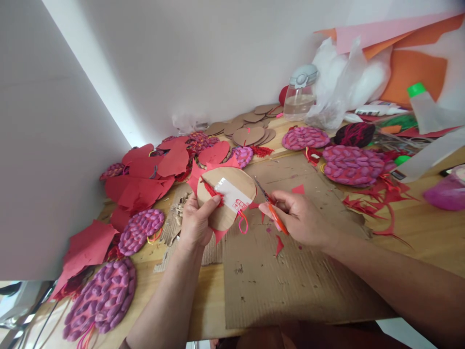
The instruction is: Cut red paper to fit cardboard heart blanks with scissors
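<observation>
The left hand (196, 220) grips a rounded cardboard piece (227, 196) from below, thumb pressed on its face and fingers curled behind it, holding it up just above the table. The piece is backed with red paper whose points stick out past its edge, a strip of clear tape with red print crosses its face, and a pink-red cord loop (242, 222) dangles from its lower rim. The right hand (300, 218) is closed through the orange handles of a pair of scissors (271, 206), the blades pointing toward the right edge of the cardboard piece and nearly touching it. Beneath both hands lies a flat corrugated cardboard sheet (290, 281) dotted with red paper scraps (279, 244). Left of it, red paper shapes (145, 179) are heaped beside purple-pink woven discs (103, 298), and a clear water bottle (300, 94) stands near the wall.
</observation>
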Demonstrator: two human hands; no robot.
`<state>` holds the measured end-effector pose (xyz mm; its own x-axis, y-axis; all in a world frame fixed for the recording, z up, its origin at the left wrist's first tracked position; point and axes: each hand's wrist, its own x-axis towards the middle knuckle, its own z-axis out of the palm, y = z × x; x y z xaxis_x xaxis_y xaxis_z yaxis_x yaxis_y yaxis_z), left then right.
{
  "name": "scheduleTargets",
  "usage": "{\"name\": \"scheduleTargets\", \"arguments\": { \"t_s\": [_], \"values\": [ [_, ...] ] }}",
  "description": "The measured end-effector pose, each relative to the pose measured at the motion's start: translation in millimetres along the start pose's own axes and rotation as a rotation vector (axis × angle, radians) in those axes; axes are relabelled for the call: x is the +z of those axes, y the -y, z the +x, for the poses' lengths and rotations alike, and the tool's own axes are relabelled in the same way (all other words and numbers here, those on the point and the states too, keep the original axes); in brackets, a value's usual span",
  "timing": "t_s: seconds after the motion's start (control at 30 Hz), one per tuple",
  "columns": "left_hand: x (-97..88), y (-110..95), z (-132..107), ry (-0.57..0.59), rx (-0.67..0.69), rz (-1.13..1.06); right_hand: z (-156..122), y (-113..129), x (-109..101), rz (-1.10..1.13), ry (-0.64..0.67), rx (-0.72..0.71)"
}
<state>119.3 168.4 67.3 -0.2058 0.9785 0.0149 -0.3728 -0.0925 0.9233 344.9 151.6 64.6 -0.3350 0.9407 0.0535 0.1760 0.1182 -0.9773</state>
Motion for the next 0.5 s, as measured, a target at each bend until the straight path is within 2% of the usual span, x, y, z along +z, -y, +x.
{"name": "scheduleTargets", "arguments": {
  "t_s": [0.1,0.23,0.33,0.37,0.4,0.5],
  "values": [
    [0.2,1.4,2.1,-0.013,-0.01,-0.041,4.5,-0.3,-0.3,0.185,-0.012,0.075],
    [2.0,3.4,2.6,-0.03,-0.046,-0.091,6.7,7.7,-3.7,0.333,-0.007,0.07],
    [4.3,3.8,0.6,-0.05,-0.091,-0.135,-7.3,29.6,-2.0,0.312,0.081,0.086],
    [5.2,3.8,-0.3,-0.06,-0.107,-0.154,-14.8,39.6,0.2,0.243,0.171,0.09],
    [5.9,3.7,-1.2,-0.068,-0.124,-0.173,-22.8,50.2,3.1,0.133,0.229,0.072],
    [7.1,4.2,-3.9,-0.046,-0.164,-0.206,-41.9,77.3,14.2,-0.066,0.333,-0.218]
  ]
}}
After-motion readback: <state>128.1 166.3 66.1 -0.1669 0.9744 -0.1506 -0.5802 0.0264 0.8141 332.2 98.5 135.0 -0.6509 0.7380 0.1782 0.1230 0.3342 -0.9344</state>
